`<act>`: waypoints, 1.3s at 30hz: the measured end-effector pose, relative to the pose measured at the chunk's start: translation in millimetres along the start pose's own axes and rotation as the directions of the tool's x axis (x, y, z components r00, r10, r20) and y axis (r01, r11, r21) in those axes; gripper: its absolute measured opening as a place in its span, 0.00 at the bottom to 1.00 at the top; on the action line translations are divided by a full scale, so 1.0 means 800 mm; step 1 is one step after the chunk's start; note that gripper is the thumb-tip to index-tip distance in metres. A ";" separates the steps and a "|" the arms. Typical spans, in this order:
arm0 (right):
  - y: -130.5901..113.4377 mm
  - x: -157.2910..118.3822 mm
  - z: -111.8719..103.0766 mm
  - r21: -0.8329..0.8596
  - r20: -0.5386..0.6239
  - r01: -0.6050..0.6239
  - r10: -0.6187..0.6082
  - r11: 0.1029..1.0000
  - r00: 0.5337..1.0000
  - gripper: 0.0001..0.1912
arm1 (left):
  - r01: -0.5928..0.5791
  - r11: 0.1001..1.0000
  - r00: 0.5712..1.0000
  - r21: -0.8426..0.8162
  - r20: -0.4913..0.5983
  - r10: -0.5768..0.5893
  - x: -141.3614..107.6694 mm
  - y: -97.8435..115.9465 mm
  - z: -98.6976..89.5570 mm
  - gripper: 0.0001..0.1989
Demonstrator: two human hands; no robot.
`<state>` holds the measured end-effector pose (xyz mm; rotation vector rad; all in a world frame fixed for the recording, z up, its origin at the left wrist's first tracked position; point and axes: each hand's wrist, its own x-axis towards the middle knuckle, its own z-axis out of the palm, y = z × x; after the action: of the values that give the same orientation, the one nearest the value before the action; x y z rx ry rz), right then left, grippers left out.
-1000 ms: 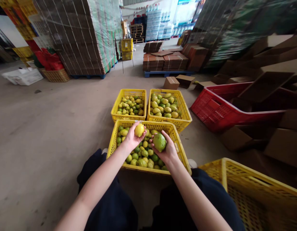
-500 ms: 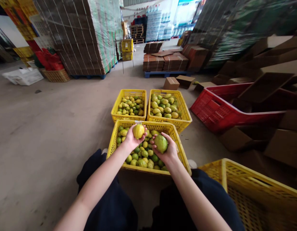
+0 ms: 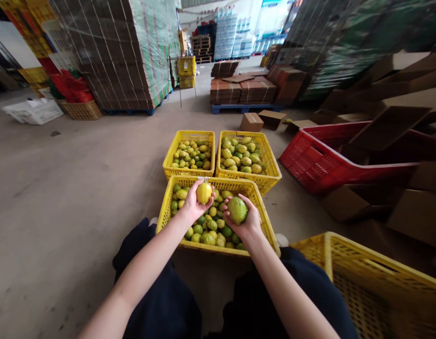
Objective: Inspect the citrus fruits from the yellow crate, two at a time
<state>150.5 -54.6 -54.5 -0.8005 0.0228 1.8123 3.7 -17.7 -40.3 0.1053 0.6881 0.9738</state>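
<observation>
Above the near yellow crate (image 3: 218, 180), my left hand (image 3: 195, 203) holds a yellow lemon (image 3: 204, 193), its fingers curled round the fruit. To the right, my right hand (image 3: 249, 221) cups a larger green lemon (image 3: 237, 210) from below and the side. The two fruits are apart. Beneath both hands, the crate holds many green and yellow lemons (image 3: 208, 238). Behind it stand two more yellow crates, the left one with small lemons (image 3: 191, 153) and the right one with bigger ones (image 3: 246, 161).
A yellow crate (image 3: 383, 263) stands at my lower right. Beyond it are a red crate (image 3: 309, 157) and piled cardboard boxes (image 3: 408, 108). Flattened cartons (image 3: 258, 90) lie on a blue pallet ahead. A wrapped stack (image 3: 108, 56) rises at the left.
</observation>
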 end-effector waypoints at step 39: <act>0.003 0.007 0.002 0.004 -0.035 0.063 -0.063 0.998 0.997 0.09 | -0.031 0.985 0.998 -0.167 0.049 0.039 0.000 -0.004 -0.001 0.16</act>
<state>146.9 -49.9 -57.2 -0.8206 0.0243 1.7387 5.6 -19.1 -41.8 -0.0043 0.5566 1.0548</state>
